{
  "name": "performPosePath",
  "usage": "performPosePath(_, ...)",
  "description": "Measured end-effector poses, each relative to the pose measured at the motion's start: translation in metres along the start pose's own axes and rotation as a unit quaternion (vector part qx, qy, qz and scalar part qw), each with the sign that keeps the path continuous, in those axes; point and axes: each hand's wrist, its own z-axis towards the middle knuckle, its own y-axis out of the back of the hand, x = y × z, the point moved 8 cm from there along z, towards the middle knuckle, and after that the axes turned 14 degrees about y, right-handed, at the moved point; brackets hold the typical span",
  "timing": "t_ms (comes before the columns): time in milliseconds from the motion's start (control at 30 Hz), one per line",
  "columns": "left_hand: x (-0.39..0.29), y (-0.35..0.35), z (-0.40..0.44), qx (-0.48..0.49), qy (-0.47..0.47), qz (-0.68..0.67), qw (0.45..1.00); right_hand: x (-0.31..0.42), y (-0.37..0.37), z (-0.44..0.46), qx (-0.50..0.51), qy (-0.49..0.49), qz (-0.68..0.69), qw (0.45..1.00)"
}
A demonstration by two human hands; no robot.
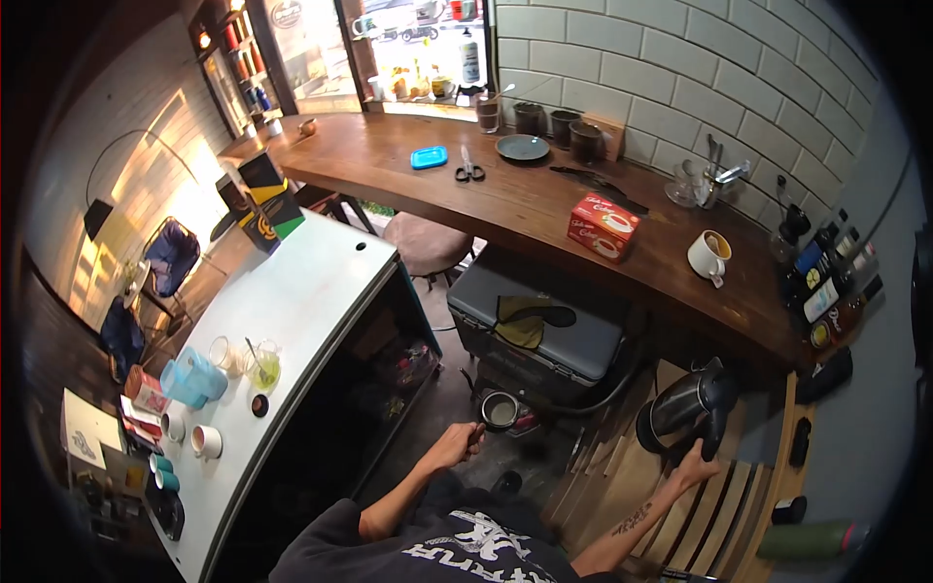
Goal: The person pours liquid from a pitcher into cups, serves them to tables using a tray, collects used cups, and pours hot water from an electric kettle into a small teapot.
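Observation:
My left hand [459,447] is closed around the handle of a small round metal pot [500,412], held out in front of my body over the floor. The inside of the pot looks pale; what it contains, if anything, I cannot make out. At the lower right, my right hand [694,468] grips the handle of a black electric kettle [671,406]. The kettle is over a slatted wooden surface [714,520], and I cannot tell whether it rests there or is raised.
Ahead runs a wooden counter [379,160] with a red box [603,227], a white mug [708,255], scissors [469,171] and a plate [523,148]. Below it is a grey cooler [583,340]. A white-topped table [301,282] at left bears cups and a blue pitcher [192,377].

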Motion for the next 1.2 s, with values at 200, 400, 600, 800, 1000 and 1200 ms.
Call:
performPosePath(200,-0.038,0.018,0.002,-0.023,-0.048,0.016,0.998,0.065,-0.016,-0.003,0.047,-0.106,0.161,0.980)
performPosePath(400,-0.067,0.044,0.008,-0.033,-0.069,-0.010,0.997,0.143,-0.044,-0.029,0.134,-0.097,0.203,0.965)
performPosePath(600,-0.075,0.074,0.013,-0.021,-0.050,-0.040,0.998,0.179,-0.080,-0.062,0.307,-0.075,0.226,0.921)
performPosePath(800,-0.077,0.109,0.014,-0.052,-0.080,0.002,0.995,0.222,-0.134,-0.117,0.476,-0.040,0.256,0.840)
performPosePath(1000,-0.065,0.132,0.012,-0.087,-0.130,0.043,0.987,0.264,-0.166,-0.154,0.574,-0.015,0.187,0.797)
performPosePath(1200,-0.056,0.147,0.002,-0.116,-0.152,0.024,0.981,0.279,-0.190,-0.177,0.625,0.010,0.141,0.768)
